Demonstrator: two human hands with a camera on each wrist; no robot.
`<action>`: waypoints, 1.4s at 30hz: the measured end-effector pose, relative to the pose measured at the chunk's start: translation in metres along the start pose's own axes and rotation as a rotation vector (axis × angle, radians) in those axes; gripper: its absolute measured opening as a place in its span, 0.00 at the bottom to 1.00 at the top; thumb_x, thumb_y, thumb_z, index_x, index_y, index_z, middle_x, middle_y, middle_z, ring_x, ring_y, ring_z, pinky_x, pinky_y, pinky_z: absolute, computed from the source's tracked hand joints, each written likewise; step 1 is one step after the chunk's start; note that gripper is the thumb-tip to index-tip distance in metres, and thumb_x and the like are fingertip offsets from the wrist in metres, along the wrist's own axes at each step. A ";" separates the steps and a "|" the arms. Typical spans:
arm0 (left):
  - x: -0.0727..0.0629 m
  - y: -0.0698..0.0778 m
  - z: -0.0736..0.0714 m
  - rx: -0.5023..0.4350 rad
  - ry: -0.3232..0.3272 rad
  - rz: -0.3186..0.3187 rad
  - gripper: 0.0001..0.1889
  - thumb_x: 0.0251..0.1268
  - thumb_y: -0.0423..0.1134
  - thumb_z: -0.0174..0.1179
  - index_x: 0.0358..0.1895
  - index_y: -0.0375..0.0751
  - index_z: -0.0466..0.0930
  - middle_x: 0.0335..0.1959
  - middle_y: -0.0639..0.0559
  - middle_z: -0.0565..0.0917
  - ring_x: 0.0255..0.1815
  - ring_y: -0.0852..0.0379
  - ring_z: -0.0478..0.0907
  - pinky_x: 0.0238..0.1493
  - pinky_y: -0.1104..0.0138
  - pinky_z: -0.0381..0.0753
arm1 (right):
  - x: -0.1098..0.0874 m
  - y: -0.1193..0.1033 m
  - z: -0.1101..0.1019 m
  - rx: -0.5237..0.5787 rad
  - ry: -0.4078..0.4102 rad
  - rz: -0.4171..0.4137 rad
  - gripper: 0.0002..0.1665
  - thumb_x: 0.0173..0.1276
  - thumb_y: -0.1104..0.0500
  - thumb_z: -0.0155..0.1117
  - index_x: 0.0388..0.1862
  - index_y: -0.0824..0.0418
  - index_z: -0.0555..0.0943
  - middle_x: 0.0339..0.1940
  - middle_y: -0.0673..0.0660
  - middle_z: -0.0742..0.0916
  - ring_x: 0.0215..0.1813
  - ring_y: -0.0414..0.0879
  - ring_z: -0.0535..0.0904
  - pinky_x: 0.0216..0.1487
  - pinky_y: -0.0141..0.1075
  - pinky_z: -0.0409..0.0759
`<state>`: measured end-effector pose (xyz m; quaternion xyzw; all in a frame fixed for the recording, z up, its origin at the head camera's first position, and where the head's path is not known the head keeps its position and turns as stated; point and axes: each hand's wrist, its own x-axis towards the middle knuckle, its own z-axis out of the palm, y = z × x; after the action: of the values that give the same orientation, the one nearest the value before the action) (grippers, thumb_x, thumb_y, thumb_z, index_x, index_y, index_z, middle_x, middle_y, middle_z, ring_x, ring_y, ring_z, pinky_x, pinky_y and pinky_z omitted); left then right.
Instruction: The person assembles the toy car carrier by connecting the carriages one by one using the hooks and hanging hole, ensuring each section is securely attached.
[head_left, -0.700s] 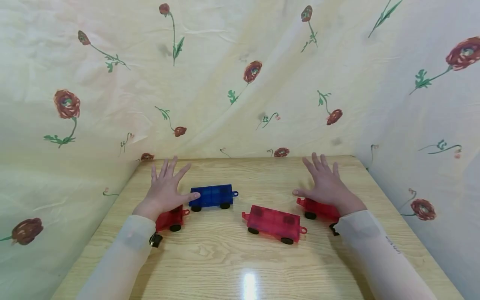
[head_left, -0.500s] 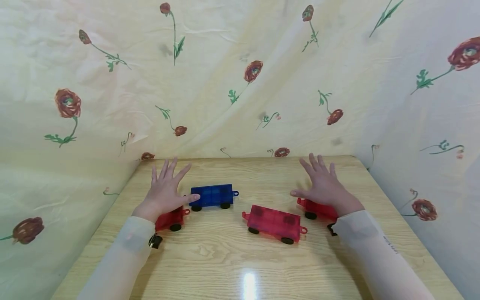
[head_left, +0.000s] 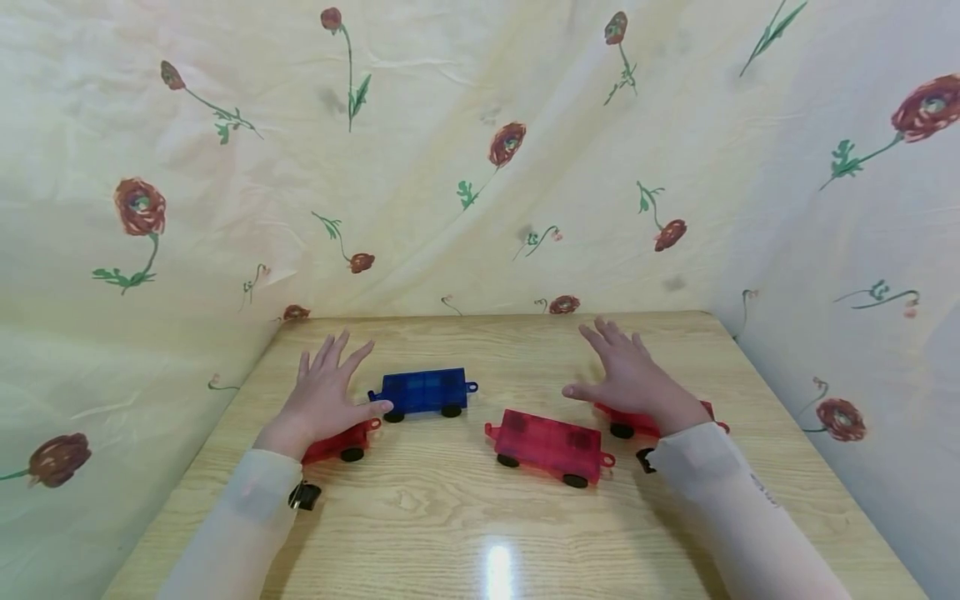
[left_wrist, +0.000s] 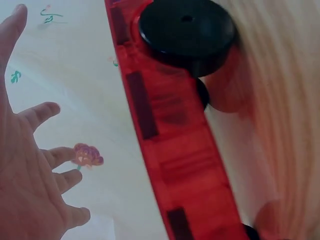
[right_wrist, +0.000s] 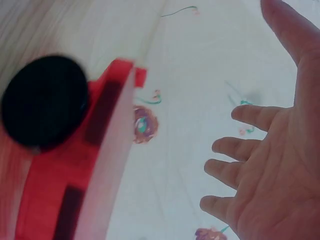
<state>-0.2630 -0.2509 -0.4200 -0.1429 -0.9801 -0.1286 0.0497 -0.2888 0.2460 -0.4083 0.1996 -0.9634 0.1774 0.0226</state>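
Note:
Fingers spread, my left hand [head_left: 318,407] hovers over a translucent red toy wagon [head_left: 343,442] on the left; hand and wrist hide part of it. Its thumb tip overlaps the near left corner of a blue toy wagon [head_left: 424,390]. In the left wrist view the red wagon's side and a black wheel [left_wrist: 187,32] loom large, apart from the palm. On the right, my right hand [head_left: 630,379] is spread above another red wagon [head_left: 633,419], mostly covered by the hand and wrist. The right wrist view shows that wagon's edge [right_wrist: 55,180] away from the fingers. Both hands hold nothing.
A third red wagon [head_left: 550,446], with a hook on its left and a ring on its right, stands between the hands on the wood-grain table [head_left: 420,533]. Flower-printed cloth [head_left: 420,167] hangs behind the table and along both sides.
My right hand has moved left and slightly nearer, uncovering the right end of its red wagon. My left hand has drawn slightly left and nearer. The wagons have stayed in place.

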 end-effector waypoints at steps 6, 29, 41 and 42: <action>-0.014 -0.007 0.004 -0.017 0.019 -0.009 0.59 0.55 0.80 0.63 0.86 0.55 0.54 0.85 0.35 0.46 0.84 0.30 0.37 0.74 0.27 0.32 | 0.000 -0.014 -0.001 0.023 -0.007 -0.011 0.69 0.59 0.24 0.73 0.86 0.61 0.57 0.85 0.69 0.57 0.82 0.72 0.53 0.78 0.71 0.40; -0.046 -0.021 0.009 -0.176 0.041 -0.022 0.55 0.54 0.70 0.74 0.81 0.46 0.64 0.80 0.30 0.58 0.79 0.25 0.52 0.73 0.25 0.38 | 0.021 -0.073 0.033 0.110 -0.029 -0.046 0.61 0.63 0.34 0.77 0.86 0.53 0.59 0.85 0.62 0.61 0.82 0.65 0.57 0.80 0.65 0.46; -0.052 -0.023 0.017 -0.221 0.008 -0.064 0.53 0.50 0.64 0.80 0.78 0.48 0.68 0.77 0.33 0.65 0.76 0.24 0.57 0.75 0.28 0.40 | 0.026 -0.101 0.038 0.119 -0.047 -0.099 0.58 0.65 0.38 0.76 0.85 0.56 0.60 0.85 0.62 0.62 0.82 0.65 0.58 0.80 0.64 0.46; -0.053 -0.023 0.018 -0.223 0.009 -0.064 0.52 0.50 0.63 0.80 0.78 0.48 0.69 0.77 0.33 0.65 0.76 0.24 0.57 0.75 0.28 0.40 | 0.026 -0.104 0.039 0.128 -0.058 -0.099 0.58 0.65 0.37 0.76 0.86 0.55 0.59 0.85 0.62 0.61 0.82 0.65 0.58 0.80 0.64 0.46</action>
<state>-0.2205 -0.2819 -0.4497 -0.1155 -0.9636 -0.2388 0.0336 -0.2708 0.1338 -0.4069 0.2530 -0.9393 0.2316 -0.0092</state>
